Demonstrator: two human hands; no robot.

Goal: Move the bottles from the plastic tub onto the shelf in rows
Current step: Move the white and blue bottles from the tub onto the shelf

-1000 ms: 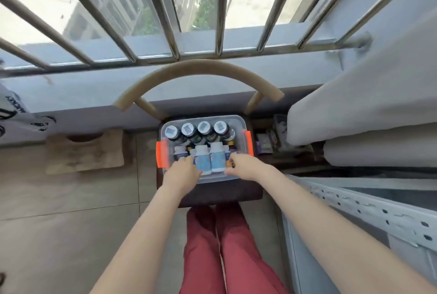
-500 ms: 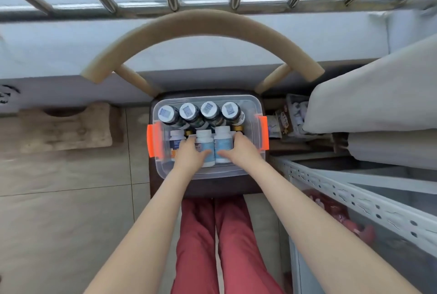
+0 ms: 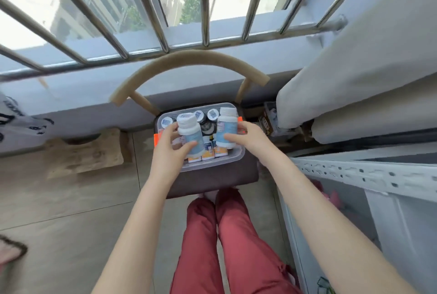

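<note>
White plastic bottles (image 3: 189, 133) just left the clear tub (image 3: 212, 166), one gripped in your left hand (image 3: 169, 152), one in your right hand (image 3: 248, 136). Grey metal shelf (image 3: 354, 172) next, at 4 o'clock.

Left hand (image 3: 169, 149) and right hand (image 3: 248, 136) each grip 1 white bottle above the plastic tub (image 3: 212, 165).

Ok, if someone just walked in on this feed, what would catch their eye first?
A white-capped bottle gripped in the left hand and a second bottle in the right hand, both held above the clear plastic tub at centre. Next, the steel window bars across the top and the grey metal shelf at lower right.
</note>
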